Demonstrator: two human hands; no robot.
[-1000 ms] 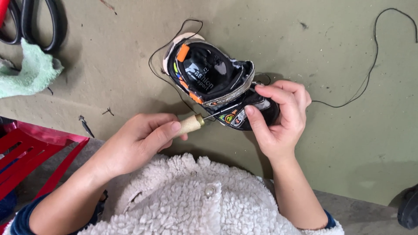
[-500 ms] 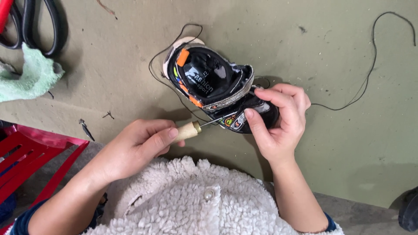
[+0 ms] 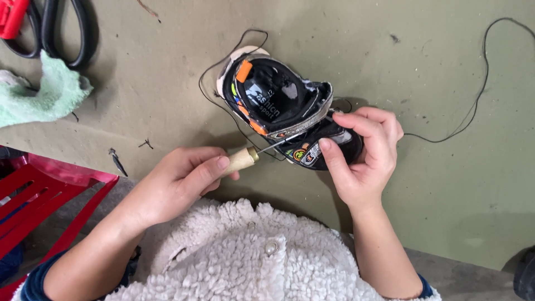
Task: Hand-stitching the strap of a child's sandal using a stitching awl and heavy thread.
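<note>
A small black shoe (image 3: 281, 106) with orange and coloured trim is held over the olive-green surface. My right hand (image 3: 356, 156) grips its toe end, thumb on the side. My left hand (image 3: 178, 181) is closed on a wooden-handled awl (image 3: 242, 160). The awl's thin metal needle points right and touches the shoe's side near the sole. Black thread (image 3: 473, 106) loops around the shoe's heel and trails off to the upper right.
A green cloth (image 3: 42, 97) and large black-handled scissors (image 3: 56, 28) lie at the top left. A red plastic frame (image 3: 39, 195) is at the lower left. A fluffy white garment (image 3: 239, 256) covers my lap. A dark object (image 3: 524, 273) shows at the lower right corner.
My left hand has drawn the awl slightly back to the left, so more of the needle shows. The shoe and right hand have barely shifted.
</note>
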